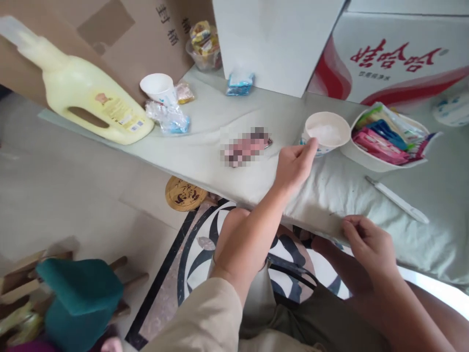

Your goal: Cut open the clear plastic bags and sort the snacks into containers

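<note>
A white paper cup (330, 128) with whitish contents stands on the cloth-covered table. My left hand (296, 165) reaches to its near left side, thumb and fingers closed at the rim. At the table's front edge is my right hand (372, 242), its thumb and forefinger pinched together over the cloth. Whatever lies between those fingertips is too small to make out. Beyond my right hand rests a slim tool with a white handle (403, 204) and a thin metal tip. Left of my left hand lies a blurred-out pinkish object (245, 146).
A white bowl (381, 164) of colourful packets sits right of the cup. A large pale yellow jug (84, 93), another paper cup (159, 88) and crumpled wrappers (170, 117) occupy the left. Boxes (264, 44) line the back. A teal seat (82, 288) is on the floor.
</note>
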A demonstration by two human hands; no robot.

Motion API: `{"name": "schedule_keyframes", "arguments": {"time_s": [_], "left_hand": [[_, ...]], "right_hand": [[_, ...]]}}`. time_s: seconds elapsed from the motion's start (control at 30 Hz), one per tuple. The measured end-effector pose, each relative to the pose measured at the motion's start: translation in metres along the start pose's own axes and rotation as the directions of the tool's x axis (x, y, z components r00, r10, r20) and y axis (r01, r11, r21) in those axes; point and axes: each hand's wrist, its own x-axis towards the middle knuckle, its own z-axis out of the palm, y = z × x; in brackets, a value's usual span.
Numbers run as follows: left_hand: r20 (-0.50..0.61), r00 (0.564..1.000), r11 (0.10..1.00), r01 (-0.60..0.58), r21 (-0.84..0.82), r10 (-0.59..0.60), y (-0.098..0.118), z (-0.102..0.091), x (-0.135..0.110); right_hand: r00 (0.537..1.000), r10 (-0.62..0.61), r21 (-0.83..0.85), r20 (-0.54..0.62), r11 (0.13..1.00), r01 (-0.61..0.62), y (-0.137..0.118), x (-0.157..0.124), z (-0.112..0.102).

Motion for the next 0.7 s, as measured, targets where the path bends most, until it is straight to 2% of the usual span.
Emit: {"name": "schedule_keyframes", "arguments": {"time_s": [0.07, 0.17, 0.27, 0.33, 0.4, 0.47, 0.57, 0.63, 0.7], "left_hand": [[-0.099, 0.995, 0.987, -0.02, -0.159, 0.005, 0.012, -0.016, -0.001], [-0.224, 0.975, 0.953, -0.083, -0.291, 0.017, 0.034, -0.046, -0.002], [-0.395, 0.919, 0.931, -0.141, -0.337, -0.004, 0.049, -0.08, -0.002], [-0.499, 0.865, 0.921, -0.152, -0.359, -0.052, 0.05, -0.103, -0.002], [-0.57, 0.812, 0.9, -0.15, -0.41, -0.124, 0.047, -0.122, -0.001], [-0.611, 0.765, 0.857, -0.164, -0.489, -0.203, 0.046, -0.138, -0.001], [-0.661, 0.694, 0.766, -0.248, -0.593, -0.286, 0.052, -0.156, -0.003], [-0.685, 0.656, 0.707, -0.318, -0.632, -0.318, 0.06, -0.166, -0.005], [-0.698, 0.632, 0.662, -0.369, -0.653, -0.337, 0.065, -0.176, -0.007]], "right_hand": [[0.999, 0.035, -0.022, 0.022, 0.999, -0.034, -0.005, 0.004, -0.003], [0.999, 0.047, -0.054, -0.02, 0.997, -0.048, -0.019, 0.018, 0.002], [0.994, -0.105, -0.019, -0.019, 0.994, 0.105, -0.056, 0.046, 0.022], [0.961, -0.277, 0.024, 0.012, 0.961, 0.277, -0.1, 0.067, 0.041], [0.893, -0.448, 0.023, 0.047, 0.894, 0.447, -0.155, 0.087, 0.064], [0.805, -0.587, 0.042, 0.089, 0.809, 0.586, -0.216, 0.106, 0.091], [0.661, -0.732, 0.133, 0.164, 0.68, 0.721, -0.295, 0.138, 0.149], [0.575, -0.78, 0.135, 0.246, 0.615, 0.777, -0.332, 0.163, 0.198], [0.523, -0.797, 0.098, 0.301, 0.571, 0.815, -0.357, 0.186, 0.247]]}}
